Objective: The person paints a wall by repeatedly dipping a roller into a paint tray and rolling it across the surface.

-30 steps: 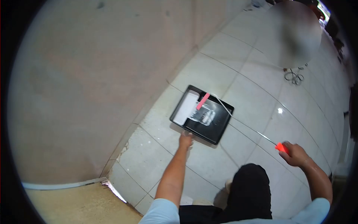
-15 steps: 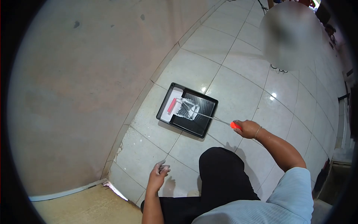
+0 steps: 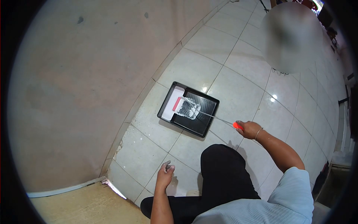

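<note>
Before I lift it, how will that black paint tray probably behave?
The black paint tray will probably feel light but fairly rigid, since its sides look like thin molded plastic. It may tip or slosh toward the end nearer the wall, where the white paint sits. Pushed, it could slide, as the tiles look smooth and shiny.

No writing can be read here — no labels, brands, numbers or signs.
</note>
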Available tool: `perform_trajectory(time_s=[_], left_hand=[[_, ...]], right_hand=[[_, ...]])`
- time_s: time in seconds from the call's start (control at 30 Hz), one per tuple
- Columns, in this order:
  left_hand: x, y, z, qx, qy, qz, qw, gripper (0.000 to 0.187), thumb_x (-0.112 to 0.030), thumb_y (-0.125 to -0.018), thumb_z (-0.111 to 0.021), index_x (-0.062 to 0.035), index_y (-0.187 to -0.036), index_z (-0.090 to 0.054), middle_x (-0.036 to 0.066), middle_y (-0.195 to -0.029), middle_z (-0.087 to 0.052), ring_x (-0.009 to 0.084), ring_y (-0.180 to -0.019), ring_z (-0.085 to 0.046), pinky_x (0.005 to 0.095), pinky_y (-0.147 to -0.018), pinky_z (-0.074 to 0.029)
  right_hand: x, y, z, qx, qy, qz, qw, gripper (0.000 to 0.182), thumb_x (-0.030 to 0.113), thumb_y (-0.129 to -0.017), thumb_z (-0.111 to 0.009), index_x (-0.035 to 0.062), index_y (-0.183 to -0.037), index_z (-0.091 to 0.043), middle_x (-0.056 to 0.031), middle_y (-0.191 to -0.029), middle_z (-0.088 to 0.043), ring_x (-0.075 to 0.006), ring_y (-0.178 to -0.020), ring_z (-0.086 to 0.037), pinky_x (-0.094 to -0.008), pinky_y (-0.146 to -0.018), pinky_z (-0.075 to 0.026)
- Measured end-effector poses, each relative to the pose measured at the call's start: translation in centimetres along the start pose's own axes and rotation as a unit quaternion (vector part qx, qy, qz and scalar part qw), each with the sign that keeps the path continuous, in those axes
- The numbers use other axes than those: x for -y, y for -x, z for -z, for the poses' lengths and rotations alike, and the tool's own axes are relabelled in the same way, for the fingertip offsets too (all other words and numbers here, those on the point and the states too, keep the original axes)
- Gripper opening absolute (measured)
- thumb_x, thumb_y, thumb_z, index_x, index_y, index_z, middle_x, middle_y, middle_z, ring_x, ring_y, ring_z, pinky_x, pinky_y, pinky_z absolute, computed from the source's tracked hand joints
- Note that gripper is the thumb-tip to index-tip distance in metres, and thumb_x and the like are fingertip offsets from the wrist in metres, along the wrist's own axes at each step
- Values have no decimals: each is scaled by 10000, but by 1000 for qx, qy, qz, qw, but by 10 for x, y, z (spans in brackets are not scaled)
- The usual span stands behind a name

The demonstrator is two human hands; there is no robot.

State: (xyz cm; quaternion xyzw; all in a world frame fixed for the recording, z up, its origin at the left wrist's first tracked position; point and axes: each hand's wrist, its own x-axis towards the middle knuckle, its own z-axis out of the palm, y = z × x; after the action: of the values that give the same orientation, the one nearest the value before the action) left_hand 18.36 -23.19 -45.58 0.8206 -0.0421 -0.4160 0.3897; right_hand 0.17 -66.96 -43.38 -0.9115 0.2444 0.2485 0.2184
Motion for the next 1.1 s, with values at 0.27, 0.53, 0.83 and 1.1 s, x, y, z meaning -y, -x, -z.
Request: perform_trajectory(time_s=[0.27,0.53,0.83,1.1], left_hand=[[7,-1,3,9,15,4,1000,499,-218,-910,-598,-5,-1340,-463,130,-1080,-641,192,-958,-628,310,-799,-487],[1,-3,2,-3,22,12,1000,489,-202,-881,-619,8,-1309,-507,129,-1020,-643,174,-900,-607,298,-819,-482],[13,0,10,-11,20,9,1000,489,-203,-880,-619,15,-1303,-506,135,-1014,-639,177,-904,-611,299,-814,-484],[-2,19,22,-7,54,13,998,487,-207,-904,-601,-2,-1328,-475,130,-1066,-638,184,-942,-620,307,-806,-490]], right_hand=[[-24,47,-12,-4,8,-22,1000,467,389,-930,-491,111,-1305,-489,-198,-912,-674,-382,-884,-636,-473,-793,-501],[-34,59,-28,-7,-14,-41,999,484,413,-932,-485,121,-1318,-497,-201,-937,-674,-389,-870,-637,-471,-794,-506],[-17,49,-21,20,-13,-67,997,473,415,-931,-481,149,-1322,-482,-209,-952,-669,-390,-911,-635,-471,-807,-503],[-58,95,-21,48,-12,-74,996,479,405,-929,-478,132,-1323,-475,-211,-972,-666,-397,-914,-629,-475,-817,-498]])
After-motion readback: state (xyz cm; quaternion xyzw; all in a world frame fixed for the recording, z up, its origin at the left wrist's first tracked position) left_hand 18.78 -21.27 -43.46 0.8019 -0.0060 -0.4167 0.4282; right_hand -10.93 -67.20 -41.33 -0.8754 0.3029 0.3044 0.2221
